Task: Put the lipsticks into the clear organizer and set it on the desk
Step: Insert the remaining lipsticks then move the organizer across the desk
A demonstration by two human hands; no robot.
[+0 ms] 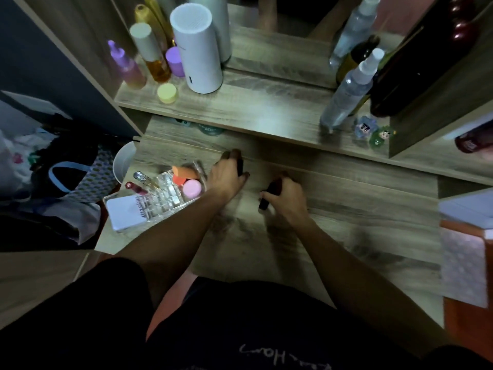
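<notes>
Both hands are loaded: the right hand is curled tight around a dark lipstick, its lower end poking out below the fist, and the left hand is closed on another dark tube, only a sliver of it showing between the fingers. Both hands hang just over the middle of the wooden desk, side by side and a little apart, neither tube dropped in yet.

Off to the left, at the desk's left edge, sits the clear organizer, right beside the left hand. It is partly stocked: two slim tubes, one red-capped and one clear-topped, lean out of its slots, and a good many of the small square cells look empty. An orange sponge and a pink round jar fill its far section, and a white card lies across the near end.

My read: the job is under way, with two lipsticks in hand needing slots. I see no other loose lipsticks on the desk, though the light is dim. The organizer hangs slightly over the desk's left edge, so a proper placing may remain.

Farther back, on the raised shelf, stand a white cylinder and spray bottles.
</notes>
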